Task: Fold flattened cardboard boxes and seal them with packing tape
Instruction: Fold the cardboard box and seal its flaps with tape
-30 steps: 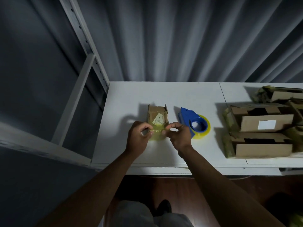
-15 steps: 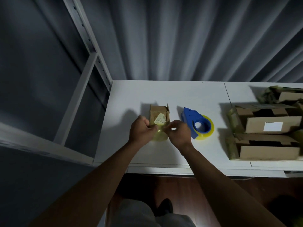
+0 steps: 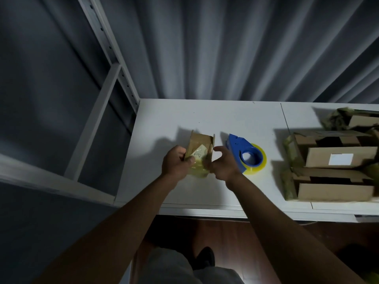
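A small brown cardboard box (image 3: 200, 143) with a pale label sits on the white table (image 3: 162, 128), its near end covered in yellowish tape (image 3: 198, 171). My left hand (image 3: 175, 163) grips the box's left side, thumb pressing on the taped top. My right hand (image 3: 222, 165) holds the box's right side, fingers curled around the near corner. A blue tape dispenser (image 3: 245, 153) with a yellow tape roll lies on the table just right of my right hand.
Several folded, taped cardboard boxes (image 3: 332, 167) are piled on the table's right part. A grey metal shelf frame (image 3: 106, 64) stands at the left. A grey curtain (image 3: 225, 48) hangs behind the table. The table's front edge is near my body.
A second ago both hands stretched a strip of tape over the box's near end. Now the tape lies on the box, and both hands have closed in on its sides.
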